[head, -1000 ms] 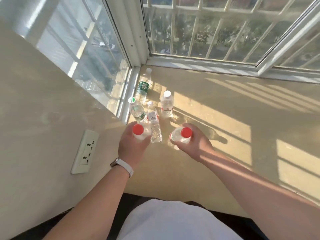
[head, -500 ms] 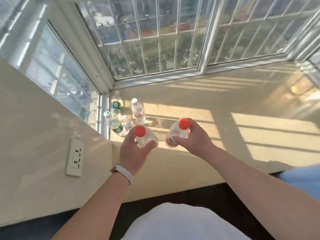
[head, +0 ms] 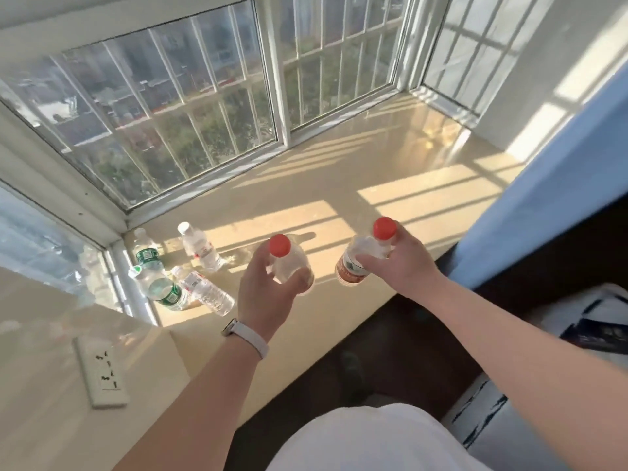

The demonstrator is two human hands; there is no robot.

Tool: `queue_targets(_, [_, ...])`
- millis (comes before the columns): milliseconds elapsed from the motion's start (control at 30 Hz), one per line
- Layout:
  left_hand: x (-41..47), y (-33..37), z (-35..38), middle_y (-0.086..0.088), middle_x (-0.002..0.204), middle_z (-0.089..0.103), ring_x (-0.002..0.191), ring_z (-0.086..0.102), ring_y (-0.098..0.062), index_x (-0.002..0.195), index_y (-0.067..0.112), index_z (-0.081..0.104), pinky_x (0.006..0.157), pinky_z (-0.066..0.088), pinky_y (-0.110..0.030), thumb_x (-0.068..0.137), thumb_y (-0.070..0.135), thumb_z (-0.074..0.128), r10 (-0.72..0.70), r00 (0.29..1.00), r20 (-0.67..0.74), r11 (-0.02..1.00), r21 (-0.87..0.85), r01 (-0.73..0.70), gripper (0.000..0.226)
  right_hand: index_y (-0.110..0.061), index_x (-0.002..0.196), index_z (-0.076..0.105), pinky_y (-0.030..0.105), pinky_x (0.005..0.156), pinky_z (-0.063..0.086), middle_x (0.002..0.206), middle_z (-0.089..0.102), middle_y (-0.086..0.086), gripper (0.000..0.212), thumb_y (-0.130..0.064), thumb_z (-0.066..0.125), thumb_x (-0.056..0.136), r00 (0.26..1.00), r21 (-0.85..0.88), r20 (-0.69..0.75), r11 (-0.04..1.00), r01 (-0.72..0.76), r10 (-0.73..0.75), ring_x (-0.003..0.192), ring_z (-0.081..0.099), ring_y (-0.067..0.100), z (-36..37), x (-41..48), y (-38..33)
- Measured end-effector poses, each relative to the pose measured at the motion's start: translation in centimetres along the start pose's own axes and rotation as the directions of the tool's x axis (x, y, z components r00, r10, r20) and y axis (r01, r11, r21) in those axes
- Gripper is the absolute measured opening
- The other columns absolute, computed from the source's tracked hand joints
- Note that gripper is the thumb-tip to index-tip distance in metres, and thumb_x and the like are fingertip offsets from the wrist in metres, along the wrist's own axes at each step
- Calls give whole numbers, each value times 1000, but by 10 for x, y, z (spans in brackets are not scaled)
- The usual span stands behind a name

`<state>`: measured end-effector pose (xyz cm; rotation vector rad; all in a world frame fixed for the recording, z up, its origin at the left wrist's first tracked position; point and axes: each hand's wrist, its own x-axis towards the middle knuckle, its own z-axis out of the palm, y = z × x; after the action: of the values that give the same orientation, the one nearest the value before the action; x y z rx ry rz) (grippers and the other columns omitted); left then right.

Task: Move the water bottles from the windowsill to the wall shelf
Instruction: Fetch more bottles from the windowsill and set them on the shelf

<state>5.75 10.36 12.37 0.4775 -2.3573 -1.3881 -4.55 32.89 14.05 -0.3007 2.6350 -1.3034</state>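
Above the windowsill [head: 339,185], one red-capped bottle [head: 294,263] is gripped by curled fingers [head: 292,286] of the left hand [head: 263,294], a second bottle [head: 355,265] by the right hand [head: 404,266], four bottles [head: 190,273] clustered at the corner; a drop is risked if either grip is loosened in transit.

Two red-capped bottles [head: 293,263] [head: 348,271] in the middle of the frame, four other bottles [head: 146,254] [head: 200,248] [head: 166,293] [head: 210,295] at the left: six together. One wall socket [head: 102,372], lower left.

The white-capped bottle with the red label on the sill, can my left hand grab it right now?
Probably not: the left hand grips a red-capped bottle, so it is occupied. The way to the white-capped bottle looks free; nothing stands between them on the windowsill.
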Motion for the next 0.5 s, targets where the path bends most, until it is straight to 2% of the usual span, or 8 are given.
queue_targets(100, [0, 13, 27, 42, 105, 55, 100, 52, 15, 107, 63, 46, 73, 37, 1, 68, 44, 76, 41, 994, 106, 999, -19, -39, 53, -48, 99, 51, 16, 70, 40, 95, 62, -23, 44, -63, 74, 64, 994, -4, -96, 998, -60, 60, 87, 56, -8, -29, -21, 15])
queue_targets(167, [0, 24, 51, 42, 103, 55, 99, 52, 16, 109, 61, 46, 70, 38, -1, 68, 49, 73, 67, 979, 190, 998, -20, -64, 51, -49, 96, 49, 17, 69, 42, 91, 62, -23, 45, -67, 71, 61, 983, -4, -147, 994, -113, 112, 84, 57, -7, -50, -34, 28])
queue_targets(233, [1, 35, 78, 38, 100, 57, 96, 54, 12, 114, 55, 49, 74, 39, -7, 66, 55, 70, 76, 960, 268, 997, -22, -73, 52, -49, 99, 51, 17, 70, 44, 91, 63, -25, 47, -66, 71, 60, 967, 24, -202, 988, -154, 156, 85, 58, -7, -70, -46, 43])
queue_targets(333, [3, 56, 125, 25, 108, 60, 98, 58, -2, 121, 43, 52, 83, 47, -24, 64, 61, 67, 90, 917, 388, 996, -25, -88, 62, -56, 98, 51, 9, 63, 40, 89, 62, -30, 46, -67, 71, 58, 923, 55, -319, 976, -211, 217, 83, 58, -11, -103, -64, 68])
queue_targets(433, [6, 82, 173, 32, 103, 57, 95, 58, 3, 115, 52, 48, 80, 45, -19, 65, 54, 73, 141, 848, 511, 990, -63, -126, 56, -63, 94, 50, 13, 66, 45, 88, 64, -24, 43, -64, 71, 56, 868, 123, -415, 962, -245, 274, 80, 61, -7, -134, -76, 97])
queue_targets(500, [8, 101, 206, 32, 102, 58, 94, 58, 4, 115, 51, 48, 76, 42, -14, 68, 49, 76, 174, 798, 577, 984, -70, -163, 54, -57, 97, 53, 13, 67, 45, 89, 65, -22, 46, -63, 71, 55, 832, 160, -454, 948, -277, 319, 80, 62, -4, -156, -81, 116])
